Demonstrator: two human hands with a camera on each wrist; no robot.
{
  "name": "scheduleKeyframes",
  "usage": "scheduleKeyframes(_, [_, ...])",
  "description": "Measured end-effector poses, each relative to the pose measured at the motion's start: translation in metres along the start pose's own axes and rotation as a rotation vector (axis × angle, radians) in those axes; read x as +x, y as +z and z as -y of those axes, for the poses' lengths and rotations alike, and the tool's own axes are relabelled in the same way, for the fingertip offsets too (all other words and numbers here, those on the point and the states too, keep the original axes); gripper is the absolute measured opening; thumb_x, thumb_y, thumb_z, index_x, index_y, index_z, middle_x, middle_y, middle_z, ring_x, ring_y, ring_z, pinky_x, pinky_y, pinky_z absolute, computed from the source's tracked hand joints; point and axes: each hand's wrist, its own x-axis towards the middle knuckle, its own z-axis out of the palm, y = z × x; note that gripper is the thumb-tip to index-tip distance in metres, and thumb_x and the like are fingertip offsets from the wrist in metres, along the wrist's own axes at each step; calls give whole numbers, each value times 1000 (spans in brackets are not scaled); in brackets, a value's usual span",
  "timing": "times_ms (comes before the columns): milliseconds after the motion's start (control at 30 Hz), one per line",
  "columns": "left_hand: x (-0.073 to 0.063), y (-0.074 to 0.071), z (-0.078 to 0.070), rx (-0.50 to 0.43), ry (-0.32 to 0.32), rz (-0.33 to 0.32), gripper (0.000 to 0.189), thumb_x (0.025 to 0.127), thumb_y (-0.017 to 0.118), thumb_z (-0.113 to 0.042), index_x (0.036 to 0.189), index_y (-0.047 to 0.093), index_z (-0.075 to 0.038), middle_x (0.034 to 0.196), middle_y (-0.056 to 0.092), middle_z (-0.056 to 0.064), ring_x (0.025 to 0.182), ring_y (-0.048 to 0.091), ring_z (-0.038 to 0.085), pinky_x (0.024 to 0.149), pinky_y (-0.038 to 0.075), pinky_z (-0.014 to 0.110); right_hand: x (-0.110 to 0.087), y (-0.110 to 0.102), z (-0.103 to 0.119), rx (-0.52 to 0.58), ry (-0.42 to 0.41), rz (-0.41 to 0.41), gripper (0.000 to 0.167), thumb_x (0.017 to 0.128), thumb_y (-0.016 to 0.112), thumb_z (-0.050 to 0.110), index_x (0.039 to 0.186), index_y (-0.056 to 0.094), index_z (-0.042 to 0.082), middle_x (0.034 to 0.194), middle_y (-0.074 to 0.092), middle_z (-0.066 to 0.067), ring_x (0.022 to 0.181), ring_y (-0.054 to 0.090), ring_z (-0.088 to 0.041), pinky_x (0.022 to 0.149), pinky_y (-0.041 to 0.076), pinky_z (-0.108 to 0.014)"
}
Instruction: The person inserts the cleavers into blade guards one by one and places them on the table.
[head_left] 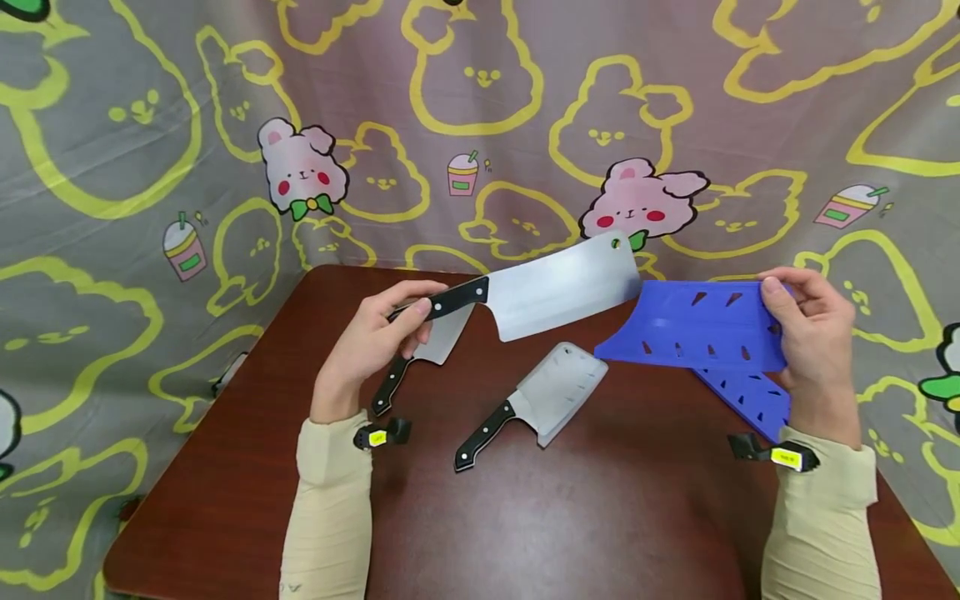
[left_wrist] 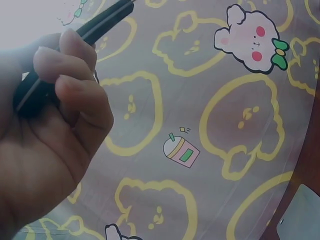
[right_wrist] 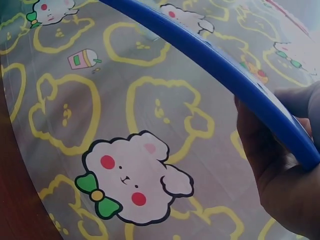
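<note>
My left hand (head_left: 382, 329) grips the black handle of a large cleaver (head_left: 566, 283), holding it above the table with the blade pointing right. In the left wrist view the fingers curl round that handle (left_wrist: 107, 22). My right hand (head_left: 813, 333) pinches the right end of a blue blade sheath (head_left: 697, 325) with slots cut in it, raised just right of the cleaver's tip. The right wrist view shows the sheath edge-on (right_wrist: 215, 65) between thumb and fingers. Blade and sheath lie close together; whether they touch I cannot tell.
On the brown table (head_left: 600, 517) lies a smaller cleaver (head_left: 558, 387) in a translucent sheath. Another black-handled knife (head_left: 442, 337) lies partly hidden behind my left hand. A second blue sheath (head_left: 746, 396) rests under the raised one. A patterned curtain (head_left: 525, 150) hangs behind the table.
</note>
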Motion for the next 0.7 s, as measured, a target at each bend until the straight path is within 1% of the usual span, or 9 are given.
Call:
scheduleKeyframes(167, [0, -2, 0, -16, 44, -6, 28, 103, 50, -16, 128, 59, -7, 68, 54, 8, 50, 46, 20, 47, 41, 31, 2, 4, -1, -13, -30, -96, 12, 86, 67, -8, 97, 64, -14, 76, 70, -11, 56, 63, -14, 50, 49, -19])
scheduleKeyframes(233, [0, -3, -2, -19, 62, -11, 28, 103, 50, -15, 128, 59, -6, 68, 54, 8, 49, 46, 20, 46, 41, 31, 3, 6, -1, -16, -37, -120, 14, 86, 68, -6, 97, 64, -14, 76, 70, -11, 55, 63, -14, 50, 49, -19])
scheduleKeyframes(467, [-1, -5, -4, -42, 97, -36, 27, 102, 50, -11, 126, 58, -1, 68, 53, 8, 51, 46, 19, 46, 42, 29, 3, 9, -1, -28, -49, -155, 19, 85, 72, -2, 96, 64, -15, 76, 70, -11, 56, 63, -15, 50, 50, -19])
scheduleKeyframes(567, [-2, -5, -3, -56, 99, -32, 27, 102, 50, -11, 126, 58, 0, 68, 53, 8, 51, 47, 18, 45, 43, 28, 2, 9, -1, -24, -51, -168, 21, 84, 72, -1, 96, 63, -15, 77, 69, -12, 56, 63, -15, 51, 50, -19])
scheduleKeyframes(700, [-2, -3, -3, -66, 93, -20, 28, 102, 50, -13, 127, 57, 0, 68, 54, 7, 51, 48, 18, 45, 43, 28, 1, 9, 0, -22, -55, -163, 19, 85, 72, -2, 96, 63, -15, 78, 70, -12, 57, 63, -15, 50, 50, -19])
